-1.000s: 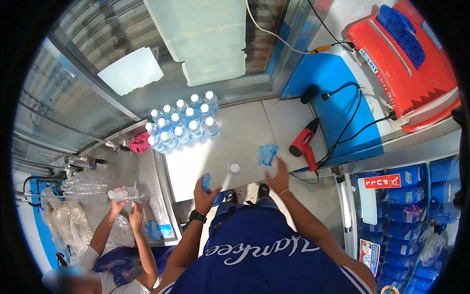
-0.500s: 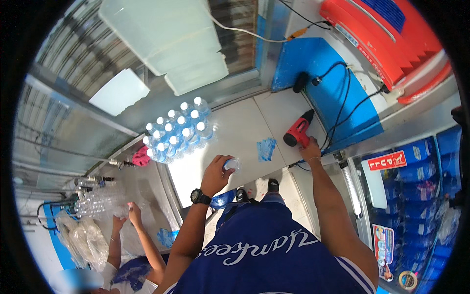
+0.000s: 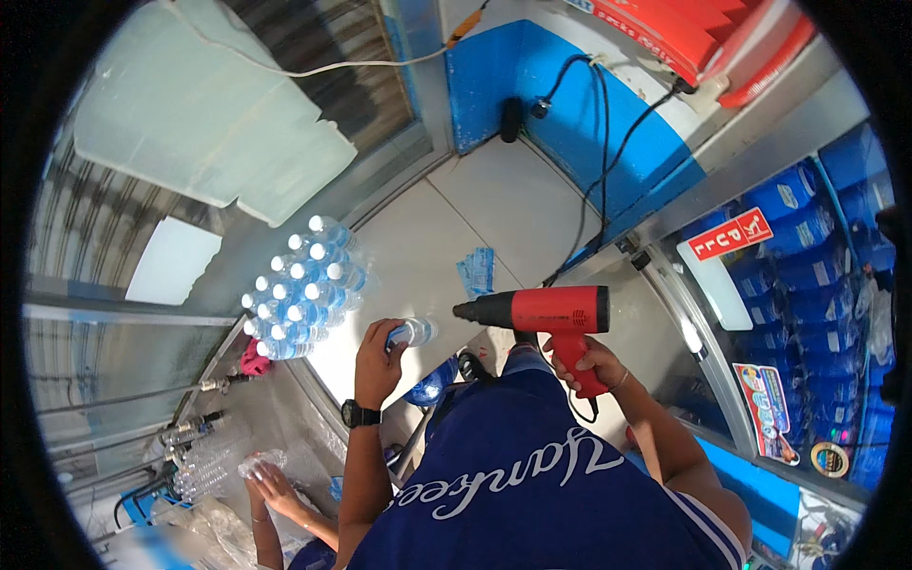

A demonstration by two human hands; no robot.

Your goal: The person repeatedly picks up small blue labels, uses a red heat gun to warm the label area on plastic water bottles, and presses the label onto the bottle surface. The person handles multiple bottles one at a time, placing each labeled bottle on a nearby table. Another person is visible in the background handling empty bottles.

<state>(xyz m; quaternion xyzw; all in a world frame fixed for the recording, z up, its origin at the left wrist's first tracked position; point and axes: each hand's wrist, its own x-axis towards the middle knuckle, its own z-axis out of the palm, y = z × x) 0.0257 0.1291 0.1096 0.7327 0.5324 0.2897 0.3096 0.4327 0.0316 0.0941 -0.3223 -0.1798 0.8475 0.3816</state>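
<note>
A block of white-capped bottles (image 3: 306, 287) is set upright in close rows on the pale tiled bench (image 3: 404, 223), and a single bottle (image 3: 418, 332) is held apart from it, to the right of the block and a little nearer. That single bottle is grasped by the left hand (image 3: 380, 356), whose grip is closed around it from the left; it is seen tilted, and whether the bench is touched by it cannot be told. Farther to the right of the block, a red heat gun (image 3: 560, 312) is grasped by the right hand (image 3: 591, 364), the grip being wrapped around its handle. Its black nozzle is pointed leftward, with the tip seen near the single bottle. Blue-and-white labels (image 3: 478, 273) are laid on the bench to the right of the block. A black cylinder (image 3: 511, 119) is placed beyond and to the right of the block, beside a blue wall panel (image 3: 655, 160). A pink cloth (image 3: 255, 358) is bunched just beside the block's near left corner. On the block's near side, well apart from it, clear plastic is handled by a co-worker's hands (image 3: 274, 494); its exact form is too blurred to be told. Blue packs (image 3: 793, 275) are stacked far to the block's right.
</note>
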